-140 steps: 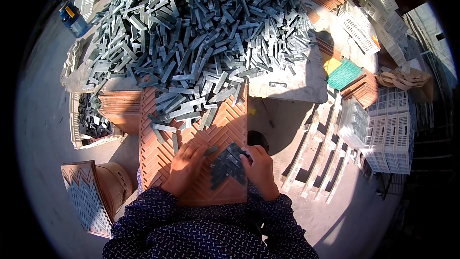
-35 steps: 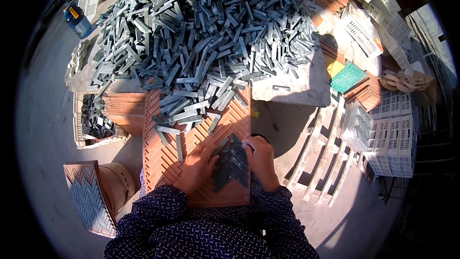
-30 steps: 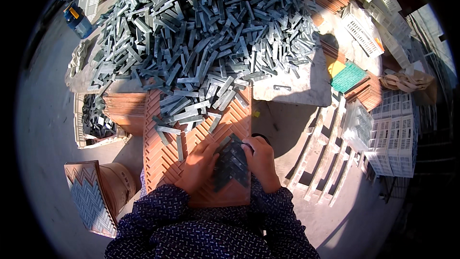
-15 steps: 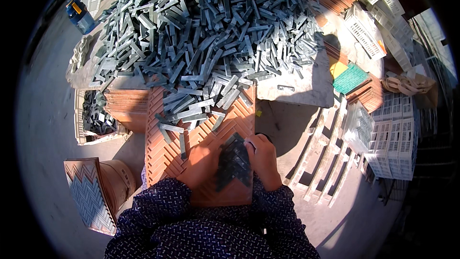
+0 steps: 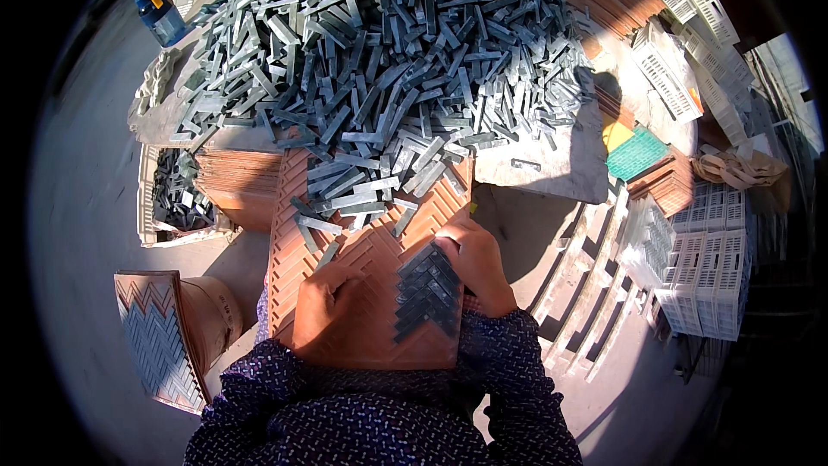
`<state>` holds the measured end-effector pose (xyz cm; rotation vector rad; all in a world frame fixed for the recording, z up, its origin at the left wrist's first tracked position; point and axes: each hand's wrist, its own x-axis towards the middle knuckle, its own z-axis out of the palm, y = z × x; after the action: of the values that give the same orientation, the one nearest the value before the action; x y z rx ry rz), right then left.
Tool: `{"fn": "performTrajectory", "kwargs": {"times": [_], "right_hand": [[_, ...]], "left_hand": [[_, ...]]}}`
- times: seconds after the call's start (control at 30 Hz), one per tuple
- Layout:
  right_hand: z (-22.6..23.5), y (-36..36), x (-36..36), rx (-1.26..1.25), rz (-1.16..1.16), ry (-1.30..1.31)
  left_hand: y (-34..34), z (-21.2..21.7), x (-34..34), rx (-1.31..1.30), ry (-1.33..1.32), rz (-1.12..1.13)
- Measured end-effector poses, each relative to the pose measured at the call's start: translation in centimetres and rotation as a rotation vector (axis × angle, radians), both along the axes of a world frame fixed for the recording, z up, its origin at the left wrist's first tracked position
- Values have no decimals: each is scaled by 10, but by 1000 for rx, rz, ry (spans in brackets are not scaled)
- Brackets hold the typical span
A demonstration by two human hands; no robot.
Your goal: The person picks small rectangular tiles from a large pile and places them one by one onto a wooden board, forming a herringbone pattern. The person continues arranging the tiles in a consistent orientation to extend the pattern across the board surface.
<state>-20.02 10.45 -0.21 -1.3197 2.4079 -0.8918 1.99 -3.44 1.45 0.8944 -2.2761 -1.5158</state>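
Note:
A terracotta-coloured board [image 5: 371, 259] with moulded herringbone grooves lies in front of me. Dark grey stone strips [image 5: 428, 292] fill a zigzag patch on its right part. My right hand [image 5: 476, 266] is at the upper right of that patch, fingers curled and thumb tip near the topmost strips; whatever it pinches is hidden. Over the board's left part, my left hand [image 5: 326, 306] is closed at the lower end of a loose stone strip [image 5: 328, 254], which sticks out above the fingers. Several more loose strips [image 5: 358, 198] lie across the board's far part.
A large heap of stone strips [image 5: 371, 60] covers the table beyond the board. At left stand a crate of dark pieces [image 5: 145, 198], stacked boards [image 5: 233, 181] and a filled herringbone board [image 5: 159, 336]. A wooden pallet [image 5: 578, 276] and white crates [image 5: 703, 276] are at right.
My left hand has drawn left, away from the dark patch, to the loose strip, which has tilted. My right hand has stayed by the patch's upper right, uncovering more of it.

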Motion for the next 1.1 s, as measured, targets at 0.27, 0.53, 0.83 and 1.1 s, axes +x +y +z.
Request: {"fn": "performTrajectory", "kwargs": {"times": [0.27,0.53,0.83,1.1], "right_hand": [[15,-9,2,-110,152,-65],[13,-16,5,-49,192,-24],[13,-6,5,-111,32,-141],[21,-13,-3,-261,53,-102]], "left_hand": [[20,-18,-37,-357,-46,-249],[17,-24,-55,-463,5,-239],[1,-16,1,-149,60,-132],[7,-10,18,-44,28,-109]]}}
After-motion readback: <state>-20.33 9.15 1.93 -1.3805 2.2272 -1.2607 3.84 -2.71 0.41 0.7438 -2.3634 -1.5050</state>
